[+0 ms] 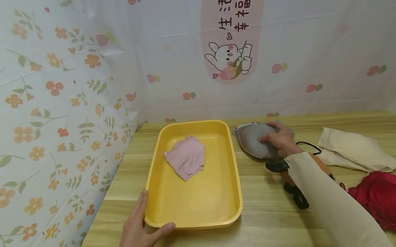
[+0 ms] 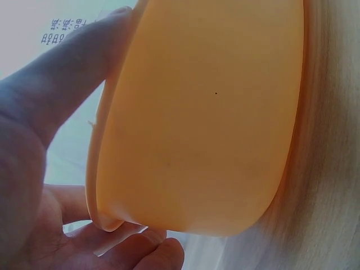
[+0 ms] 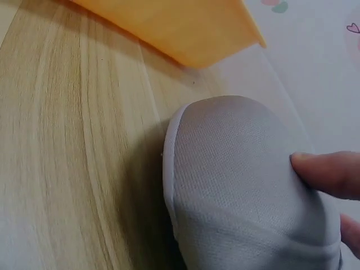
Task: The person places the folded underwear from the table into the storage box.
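**Grey cup in the right hand, tray corner in the left**

The grey padded garment (image 1: 253, 139) lay right of centre in the head view, just beside the upper right side of the yellow tray (image 1: 210, 197). The right hand (image 1: 281, 137) had it between thumb and fingers, moderately spread; one fingertip pressed the cup's face in the right wrist view, while the other fingers were mostly hidden. The left hand (image 1: 136, 231) held the tray's lower left corner, thumb well apart along the near rim, fingers bent round the outer wall. A pink cloth (image 1: 187, 157) lay crumpled in the tray's upper half.

The likeliest trouble was a slip or a buckled cup, since the grip seemed to sit on a smooth, rounded face. Any loose part hidden under the hand might have snagged on the black loop (image 1: 309, 144) by the wrist. Too hard a push or pull at that single corner could have skidded or tilted the tray.

The cup's domed side faced up. Its long axis seemed to run from upper left to lower right in the head view; in the right wrist view its rounded end pointed up-frame, towards the tray.
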### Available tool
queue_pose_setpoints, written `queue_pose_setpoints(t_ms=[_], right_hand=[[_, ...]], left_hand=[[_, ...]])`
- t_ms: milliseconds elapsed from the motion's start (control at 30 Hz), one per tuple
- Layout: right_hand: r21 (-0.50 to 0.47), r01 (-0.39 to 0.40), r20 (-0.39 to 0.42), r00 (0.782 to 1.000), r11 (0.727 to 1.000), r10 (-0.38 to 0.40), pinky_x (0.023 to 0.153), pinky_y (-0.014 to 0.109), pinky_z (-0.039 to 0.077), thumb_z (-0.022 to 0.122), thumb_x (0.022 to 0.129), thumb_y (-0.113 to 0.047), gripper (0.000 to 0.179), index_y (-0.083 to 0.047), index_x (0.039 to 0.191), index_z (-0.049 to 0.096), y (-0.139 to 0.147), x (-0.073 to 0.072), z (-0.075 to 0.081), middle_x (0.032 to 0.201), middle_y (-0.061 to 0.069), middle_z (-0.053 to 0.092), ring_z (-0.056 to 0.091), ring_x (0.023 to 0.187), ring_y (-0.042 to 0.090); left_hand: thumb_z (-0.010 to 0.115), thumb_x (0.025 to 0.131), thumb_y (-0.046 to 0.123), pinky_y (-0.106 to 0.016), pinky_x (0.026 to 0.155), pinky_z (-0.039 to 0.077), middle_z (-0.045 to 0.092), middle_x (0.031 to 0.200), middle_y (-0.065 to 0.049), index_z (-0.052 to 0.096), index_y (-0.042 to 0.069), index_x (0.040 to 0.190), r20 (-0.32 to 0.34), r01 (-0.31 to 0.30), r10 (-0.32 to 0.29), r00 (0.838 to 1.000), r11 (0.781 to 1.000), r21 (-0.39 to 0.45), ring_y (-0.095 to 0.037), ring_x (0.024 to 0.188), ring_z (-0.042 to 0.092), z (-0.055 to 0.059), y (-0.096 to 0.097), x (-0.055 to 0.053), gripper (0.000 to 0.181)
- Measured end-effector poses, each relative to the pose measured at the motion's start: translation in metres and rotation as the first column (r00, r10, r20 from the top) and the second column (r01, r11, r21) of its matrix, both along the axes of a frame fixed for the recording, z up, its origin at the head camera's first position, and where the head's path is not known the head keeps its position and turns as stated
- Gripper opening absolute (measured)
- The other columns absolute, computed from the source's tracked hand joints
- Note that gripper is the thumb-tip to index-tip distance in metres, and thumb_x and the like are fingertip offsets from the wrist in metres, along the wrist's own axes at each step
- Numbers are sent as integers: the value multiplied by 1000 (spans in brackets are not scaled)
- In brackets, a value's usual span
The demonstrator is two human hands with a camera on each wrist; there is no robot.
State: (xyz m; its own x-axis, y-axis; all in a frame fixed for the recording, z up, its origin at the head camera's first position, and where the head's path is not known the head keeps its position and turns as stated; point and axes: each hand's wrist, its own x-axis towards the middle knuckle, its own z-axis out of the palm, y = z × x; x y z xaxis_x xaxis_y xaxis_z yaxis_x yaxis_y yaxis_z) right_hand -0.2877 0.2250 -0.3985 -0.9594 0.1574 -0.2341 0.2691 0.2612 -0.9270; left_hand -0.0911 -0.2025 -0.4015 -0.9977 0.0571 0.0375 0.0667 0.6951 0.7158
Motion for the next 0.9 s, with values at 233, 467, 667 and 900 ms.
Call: queue_pose_setpoints(t_ms=[233, 467, 667, 900], right_hand=[[6, 67, -96, 993, 998, -66, 115, 58, 39, 73, 88, -6, 81, -14, 158, 32, 2, 0, -3, 164, 24, 21, 30, 146, 46], [-36, 54, -141, 988, 998, -58, 114, 62, 37, 71, 89, -5, 81, -14, 159, 29, 4, 2, -1, 168, 19, 15, 26, 148, 45], [-86, 69, -158, 984, 994, -82, 117, 62, 34, 73, 89, -8, 78, -17, 157, 34, 4, 1, 9, 168, 14, 14, 24, 149, 42], [-99, 114, -161, 978, 989, -129, 114, 52, 37, 72, 90, -11, 78, -20, 156, 34, 1, 4, 25, 166, 15, 20, 31, 145, 37]], left_hand=[[85, 76, 48, -63, 119, 31, 21, 165, -26, 18, -2, 159, -12, -1, 1, 1000, 1000, 10, -48, 151, 26, -1, 0, 0, 118], [85, 77, 48, -64, 119, 30, 20, 166, -25, 17, -1, 160, 0, -1, 1, 1000, 1000, 13, -48, 151, 25, -1, 0, 0, 118], [85, 76, 48, -64, 119, 30, 20, 166, -25, 17, -1, 160, 9, -7, 7, 1000, 1000, 6, -48, 151, 25, 0, 0, 1, 118], [85, 77, 47, -64, 119, 30, 20, 166, -25, 16, 0, 160, 14, -5, 5, 1000, 1000, 10, -48, 151, 24, 0, 0, 0, 118]])
